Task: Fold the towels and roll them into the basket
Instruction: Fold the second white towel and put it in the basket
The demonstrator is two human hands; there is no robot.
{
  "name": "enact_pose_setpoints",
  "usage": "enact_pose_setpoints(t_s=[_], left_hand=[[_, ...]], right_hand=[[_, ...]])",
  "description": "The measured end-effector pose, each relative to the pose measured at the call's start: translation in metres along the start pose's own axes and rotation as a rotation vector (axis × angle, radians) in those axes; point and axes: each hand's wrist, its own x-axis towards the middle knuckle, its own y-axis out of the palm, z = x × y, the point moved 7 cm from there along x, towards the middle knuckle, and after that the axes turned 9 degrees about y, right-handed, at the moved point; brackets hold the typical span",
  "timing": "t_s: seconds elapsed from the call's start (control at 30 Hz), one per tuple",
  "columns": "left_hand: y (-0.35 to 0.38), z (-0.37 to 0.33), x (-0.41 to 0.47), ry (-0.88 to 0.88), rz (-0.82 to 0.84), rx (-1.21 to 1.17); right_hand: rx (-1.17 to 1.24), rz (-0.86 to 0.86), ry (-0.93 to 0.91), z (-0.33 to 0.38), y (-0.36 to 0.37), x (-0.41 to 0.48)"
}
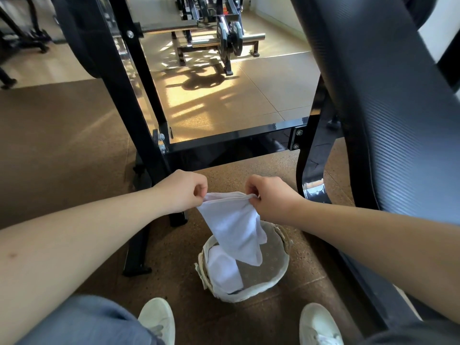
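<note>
A white towel hangs in the air above a round woven basket that stands on the floor between my feet. My left hand pinches the towel's upper left corner. My right hand pinches its upper right corner. The top edge is stretched between both hands and the cloth droops to a point over the basket. A second white towel lies inside the basket against its left wall.
A black gym machine frame crosses just beyond my hands, with an upright leg on the left and a padded black bench slanting down the right. My white shoes flank the basket on brown rubber flooring.
</note>
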Motion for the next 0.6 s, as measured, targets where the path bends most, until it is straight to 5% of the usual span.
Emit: enact_pose_setpoints(t_s=[0.3,0.6], left_hand=[[0.011,-0.009,-0.001,0.141,0.202,0.258],[-0.009,-0.008,0.002,0.138,-0.102,0.038]], right_hand=[[0.013,-0.035,0.01,-0.006,-0.008,0.002],[0.102,-0.055,0.1,-0.024,-0.017,0.006]])
